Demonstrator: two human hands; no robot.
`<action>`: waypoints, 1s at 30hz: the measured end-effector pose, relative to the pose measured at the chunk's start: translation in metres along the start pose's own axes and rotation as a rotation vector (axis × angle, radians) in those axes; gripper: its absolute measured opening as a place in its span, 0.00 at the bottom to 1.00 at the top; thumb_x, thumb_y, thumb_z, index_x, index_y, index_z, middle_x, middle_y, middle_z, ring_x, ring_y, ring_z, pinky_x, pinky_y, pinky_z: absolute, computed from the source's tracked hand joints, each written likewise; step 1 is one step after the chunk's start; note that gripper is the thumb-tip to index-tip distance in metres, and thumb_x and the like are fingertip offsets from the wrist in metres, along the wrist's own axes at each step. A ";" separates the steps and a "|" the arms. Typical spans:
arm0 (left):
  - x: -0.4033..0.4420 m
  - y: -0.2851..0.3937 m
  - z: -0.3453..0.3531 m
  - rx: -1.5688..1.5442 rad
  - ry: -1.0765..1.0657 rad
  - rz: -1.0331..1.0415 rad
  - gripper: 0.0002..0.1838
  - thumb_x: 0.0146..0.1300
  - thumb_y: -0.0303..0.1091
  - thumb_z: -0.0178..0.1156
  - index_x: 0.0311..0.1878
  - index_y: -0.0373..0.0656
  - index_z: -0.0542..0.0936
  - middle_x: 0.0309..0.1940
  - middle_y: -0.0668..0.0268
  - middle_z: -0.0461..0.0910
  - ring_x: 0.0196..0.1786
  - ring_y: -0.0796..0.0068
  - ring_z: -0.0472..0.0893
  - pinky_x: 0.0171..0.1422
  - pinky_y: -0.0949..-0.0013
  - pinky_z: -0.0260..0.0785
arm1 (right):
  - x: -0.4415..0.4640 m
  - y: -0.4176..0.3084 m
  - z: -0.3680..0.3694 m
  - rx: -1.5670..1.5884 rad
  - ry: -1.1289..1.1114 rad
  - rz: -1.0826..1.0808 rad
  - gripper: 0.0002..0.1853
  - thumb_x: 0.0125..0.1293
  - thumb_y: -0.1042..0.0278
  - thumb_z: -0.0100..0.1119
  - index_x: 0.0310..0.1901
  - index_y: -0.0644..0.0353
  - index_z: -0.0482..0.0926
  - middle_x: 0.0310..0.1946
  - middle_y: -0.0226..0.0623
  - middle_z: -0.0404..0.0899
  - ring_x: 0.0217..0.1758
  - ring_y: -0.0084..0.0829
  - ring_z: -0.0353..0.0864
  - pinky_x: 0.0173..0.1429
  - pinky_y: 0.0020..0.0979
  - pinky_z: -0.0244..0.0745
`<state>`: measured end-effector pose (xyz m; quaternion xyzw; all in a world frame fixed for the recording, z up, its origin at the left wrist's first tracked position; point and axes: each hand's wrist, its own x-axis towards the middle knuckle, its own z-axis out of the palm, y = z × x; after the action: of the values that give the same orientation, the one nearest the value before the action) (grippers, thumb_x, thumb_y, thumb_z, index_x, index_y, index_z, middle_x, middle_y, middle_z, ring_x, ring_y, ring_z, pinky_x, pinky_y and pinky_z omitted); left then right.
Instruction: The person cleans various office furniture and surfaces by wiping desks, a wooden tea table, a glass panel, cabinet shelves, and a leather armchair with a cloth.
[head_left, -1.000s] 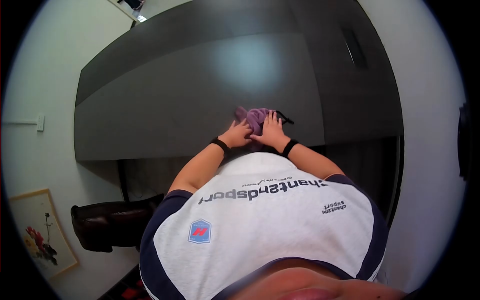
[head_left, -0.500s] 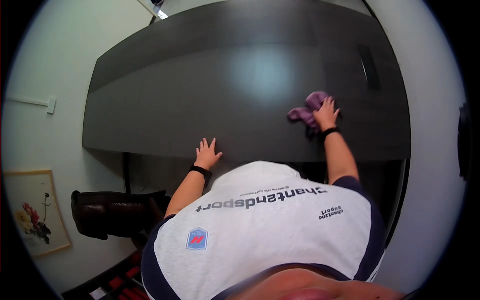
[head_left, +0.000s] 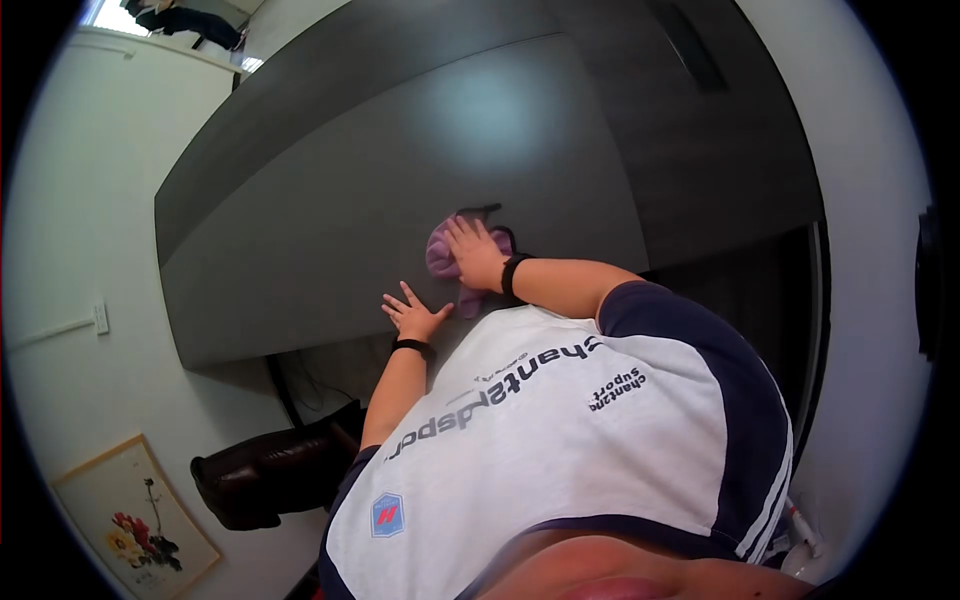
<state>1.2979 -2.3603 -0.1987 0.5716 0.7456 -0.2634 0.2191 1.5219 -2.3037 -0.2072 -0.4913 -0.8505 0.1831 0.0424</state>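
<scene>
On the dark table, near its front edge, lies a crumpled purple cloth. My right hand holds the cloth pressed against the tabletop, with its fingers laid over it. Part of the cloth is hidden under the palm, and one end hangs toward my shirt. My left hand rests open with spread fingers by the front edge, left of the cloth and apart from it. Each wrist wears a black band.
A brown leather chair stands at the lower left, by a framed flower picture. Pale walls flank the table on both sides. A dark slot-like strip lies on the table's far right. A person shows beyond, at the upper left.
My right hand has brought the purple cloth leftward across the table, close to my left hand. My view has turned, and my body leans left. The left hand stays near the edge.
</scene>
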 end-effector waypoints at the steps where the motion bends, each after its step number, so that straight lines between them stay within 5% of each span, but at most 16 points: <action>1: 0.004 -0.001 0.001 0.009 -0.032 -0.016 0.76 0.44 0.82 0.62 0.80 0.48 0.27 0.75 0.27 0.26 0.78 0.24 0.32 0.80 0.37 0.35 | -0.001 0.013 0.002 0.015 0.062 -0.052 0.51 0.56 0.43 0.65 0.73 0.71 0.58 0.78 0.55 0.51 0.81 0.51 0.49 0.80 0.53 0.47; 4: 0.014 -0.002 0.000 0.017 -0.109 -0.050 0.77 0.43 0.84 0.60 0.79 0.50 0.25 0.76 0.29 0.24 0.78 0.24 0.30 0.80 0.37 0.33 | -0.019 0.075 -0.042 0.382 0.316 0.263 0.40 0.53 0.47 0.68 0.64 0.62 0.70 0.65 0.47 0.68 0.74 0.49 0.61 0.78 0.51 0.52; 5: 0.014 -0.001 -0.002 0.009 -0.135 -0.061 0.77 0.43 0.84 0.59 0.79 0.50 0.24 0.76 0.29 0.24 0.78 0.25 0.29 0.80 0.36 0.33 | -0.015 0.112 -0.019 0.099 0.547 0.296 0.37 0.53 0.45 0.68 0.59 0.61 0.72 0.62 0.47 0.69 0.73 0.48 0.60 0.79 0.52 0.49; 7: 0.011 0.001 -0.005 -0.002 -0.137 -0.062 0.77 0.43 0.85 0.59 0.79 0.52 0.24 0.77 0.31 0.24 0.78 0.25 0.29 0.79 0.35 0.34 | -0.024 0.192 -0.027 -0.057 0.312 0.592 0.43 0.69 0.48 0.50 0.76 0.69 0.49 0.78 0.50 0.52 0.82 0.48 0.48 0.80 0.56 0.44; 11: 0.016 -0.002 0.005 0.012 -0.112 -0.062 0.76 0.44 0.84 0.59 0.79 0.53 0.23 0.77 0.32 0.23 0.79 0.26 0.28 0.79 0.36 0.34 | -0.072 0.302 -0.071 -0.061 0.179 0.970 0.47 0.68 0.42 0.52 0.77 0.65 0.49 0.81 0.46 0.45 0.83 0.43 0.44 0.80 0.54 0.45; 14: 0.013 0.005 -0.003 0.018 -0.124 -0.080 0.75 0.45 0.84 0.59 0.79 0.52 0.24 0.77 0.33 0.23 0.79 0.30 0.28 0.81 0.40 0.34 | -0.111 0.312 -0.068 -0.094 0.074 0.834 0.45 0.68 0.42 0.51 0.78 0.62 0.50 0.81 0.43 0.43 0.84 0.40 0.43 0.81 0.52 0.43; 19: 0.017 0.005 -0.003 0.031 -0.106 -0.064 0.75 0.46 0.83 0.59 0.79 0.51 0.24 0.76 0.32 0.22 0.79 0.28 0.30 0.81 0.39 0.36 | -0.199 0.220 -0.040 -0.172 0.040 0.514 0.48 0.59 0.49 0.64 0.76 0.64 0.56 0.80 0.45 0.48 0.82 0.42 0.48 0.79 0.51 0.52; 30: 0.024 0.015 -0.011 0.084 -0.154 -0.095 0.76 0.44 0.85 0.58 0.79 0.51 0.24 0.76 0.31 0.23 0.79 0.27 0.30 0.78 0.33 0.39 | -0.321 0.167 -0.039 -0.036 -0.096 0.652 0.48 0.54 0.57 0.71 0.74 0.63 0.58 0.80 0.41 0.50 0.82 0.40 0.52 0.78 0.44 0.56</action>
<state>1.3061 -2.3319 -0.2074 0.5224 0.7409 -0.3478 0.2390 1.8338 -2.4914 -0.1953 -0.7291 -0.6527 0.1947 -0.0673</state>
